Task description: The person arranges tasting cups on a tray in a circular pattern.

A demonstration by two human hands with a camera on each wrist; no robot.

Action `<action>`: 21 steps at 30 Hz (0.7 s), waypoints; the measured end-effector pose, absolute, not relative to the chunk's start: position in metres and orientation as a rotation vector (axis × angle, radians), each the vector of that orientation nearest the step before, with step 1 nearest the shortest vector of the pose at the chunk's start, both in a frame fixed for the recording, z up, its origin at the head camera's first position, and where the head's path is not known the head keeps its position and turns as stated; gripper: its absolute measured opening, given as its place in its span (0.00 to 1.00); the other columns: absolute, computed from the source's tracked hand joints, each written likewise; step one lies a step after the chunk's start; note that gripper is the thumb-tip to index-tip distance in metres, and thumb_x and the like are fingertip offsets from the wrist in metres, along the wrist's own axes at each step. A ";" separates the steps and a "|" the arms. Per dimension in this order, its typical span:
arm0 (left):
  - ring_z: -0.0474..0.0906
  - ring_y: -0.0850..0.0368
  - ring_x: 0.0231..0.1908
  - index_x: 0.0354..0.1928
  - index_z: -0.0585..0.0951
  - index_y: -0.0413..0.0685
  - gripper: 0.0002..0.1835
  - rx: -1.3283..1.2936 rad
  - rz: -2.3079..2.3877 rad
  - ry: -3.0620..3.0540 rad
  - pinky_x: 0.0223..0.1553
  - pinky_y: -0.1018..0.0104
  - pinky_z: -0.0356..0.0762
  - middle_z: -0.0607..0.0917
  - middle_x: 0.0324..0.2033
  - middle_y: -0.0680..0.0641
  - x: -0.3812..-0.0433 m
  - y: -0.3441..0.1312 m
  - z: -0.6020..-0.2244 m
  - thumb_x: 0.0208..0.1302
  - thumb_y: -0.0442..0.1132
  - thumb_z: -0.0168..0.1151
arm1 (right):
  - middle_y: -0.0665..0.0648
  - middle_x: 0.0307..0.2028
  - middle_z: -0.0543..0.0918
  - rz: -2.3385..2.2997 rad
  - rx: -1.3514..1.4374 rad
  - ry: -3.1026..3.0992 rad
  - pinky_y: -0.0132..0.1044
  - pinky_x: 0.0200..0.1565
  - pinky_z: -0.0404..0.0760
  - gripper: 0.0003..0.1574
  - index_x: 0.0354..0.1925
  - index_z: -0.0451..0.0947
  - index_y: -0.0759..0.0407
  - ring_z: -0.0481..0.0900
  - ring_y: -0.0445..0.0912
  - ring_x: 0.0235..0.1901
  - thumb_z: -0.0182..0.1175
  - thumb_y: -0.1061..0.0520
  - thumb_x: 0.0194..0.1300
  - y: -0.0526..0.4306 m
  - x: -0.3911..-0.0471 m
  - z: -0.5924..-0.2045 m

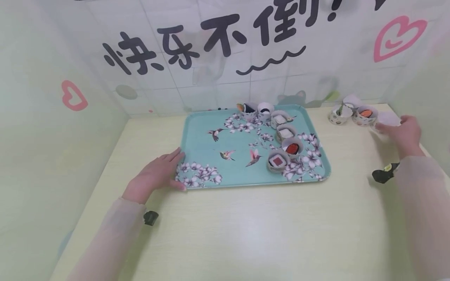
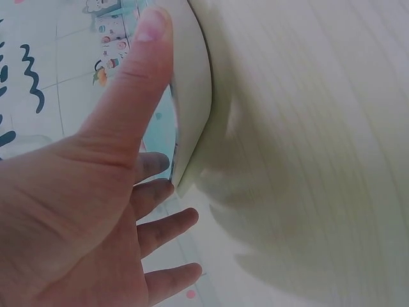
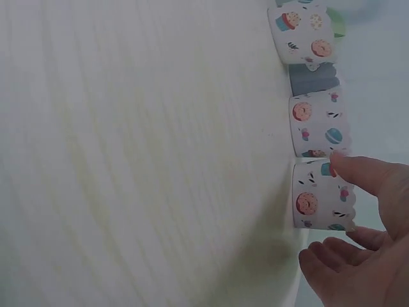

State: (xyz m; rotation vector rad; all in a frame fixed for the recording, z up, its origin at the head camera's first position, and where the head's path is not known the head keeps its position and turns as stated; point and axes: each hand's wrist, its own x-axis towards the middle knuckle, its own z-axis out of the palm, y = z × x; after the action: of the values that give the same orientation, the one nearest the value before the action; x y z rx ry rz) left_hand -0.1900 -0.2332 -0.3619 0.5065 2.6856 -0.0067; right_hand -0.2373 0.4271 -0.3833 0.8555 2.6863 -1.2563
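Observation:
My left hand (image 1: 156,171) rests against the left end of a turquoise tray (image 1: 197,132) printed with birds and blossoms. Its fingers are spread and fairly straight; in the left wrist view the thumb (image 2: 131,83) lies along the tray's edge. At the far right, my right hand (image 1: 404,134) has its thumb and fingers on opposite sides of a white paper baking cup (image 3: 323,195) patterned with doughnuts and cupcakes. That cup stands upright on the table, with the thumb and index fingertips right at its sides. Its contents are hidden.
Several filled paper cups curve along the tray's right part, including one with a red-and-white piece (image 1: 277,160). Beside the right hand, a cup with an orange piece (image 1: 365,115) stands near others. A lettered wall covering (image 1: 218,89) backs the table (image 1: 228,234).

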 end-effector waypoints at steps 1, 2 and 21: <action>0.53 0.29 0.74 0.77 0.51 0.37 0.62 0.506 -0.008 2.686 0.73 0.37 0.58 0.48 0.78 0.34 -0.190 -0.233 -0.362 0.50 0.63 0.73 | 0.75 0.76 0.45 -1.236 0.848 2.694 0.61 0.76 0.54 0.62 0.76 0.37 0.72 0.50 0.68 0.72 0.53 0.35 0.67 0.428 -0.239 -0.385; 0.53 0.29 0.74 0.77 0.51 0.37 0.63 0.505 -0.008 2.685 0.73 0.37 0.58 0.48 0.78 0.34 -0.190 -0.234 -0.362 0.50 0.63 0.73 | 0.77 0.76 0.45 -1.222 0.847 2.694 0.61 0.76 0.55 0.62 0.76 0.37 0.73 0.50 0.69 0.71 0.53 0.35 0.68 0.428 -0.241 -0.386; 0.52 0.30 0.75 0.77 0.51 0.37 0.62 0.510 0.007 2.687 0.74 0.37 0.58 0.49 0.78 0.34 -0.189 -0.233 -0.361 0.51 0.62 0.73 | 0.75 0.77 0.47 -1.178 0.875 2.731 0.61 0.76 0.55 0.58 0.76 0.41 0.71 0.50 0.68 0.73 0.54 0.38 0.69 0.429 -0.242 -0.389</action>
State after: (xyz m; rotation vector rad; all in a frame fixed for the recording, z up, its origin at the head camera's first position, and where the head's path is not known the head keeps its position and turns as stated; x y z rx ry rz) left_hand -0.1892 -0.2332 -0.3614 0.5100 2.6872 0.0066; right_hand -0.2415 0.4294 -0.3892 0.8751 2.7306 -1.1778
